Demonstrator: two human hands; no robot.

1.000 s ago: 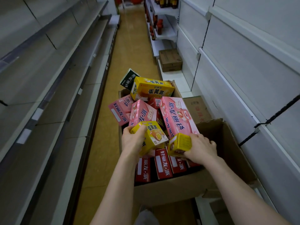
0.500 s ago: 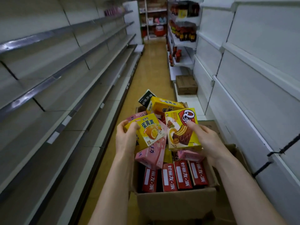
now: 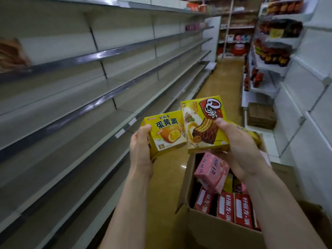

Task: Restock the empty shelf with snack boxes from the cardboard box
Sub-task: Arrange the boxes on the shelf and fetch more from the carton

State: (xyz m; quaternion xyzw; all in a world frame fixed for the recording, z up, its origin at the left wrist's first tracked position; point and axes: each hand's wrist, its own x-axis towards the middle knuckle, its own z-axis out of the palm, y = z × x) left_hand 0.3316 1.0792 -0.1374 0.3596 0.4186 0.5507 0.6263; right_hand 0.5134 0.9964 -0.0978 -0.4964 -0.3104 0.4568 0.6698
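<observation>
My left hand [image 3: 141, 151] grips a yellow egg-yolk pie box [image 3: 167, 132] by its left side. My right hand [image 3: 239, 150] holds a yellow chocolate cake box [image 3: 203, 123] with a red logo, thumb on its front. Both boxes are lifted above the aisle floor, side by side, just left of the open cardboard box [image 3: 215, 229]. That carton stands at lower right and holds a pink box [image 3: 212, 171] on top and several red boxes [image 3: 233, 209] standing on edge. Bare grey shelves [image 3: 80, 112] run along the left in several tiers.
White shelving [image 3: 305, 123] lines the right side, with bottled and packaged goods [image 3: 269, 54] farther back. A closed brown carton [image 3: 260, 115] rests on the low right shelf. The yellow-brown floor [image 3: 222, 83] stretches ahead to stocked shelves at the far end.
Both hands have lifted their yellow boxes out of the carton and up to the left. My view has risen from the carton toward the aisle and left shelves.
</observation>
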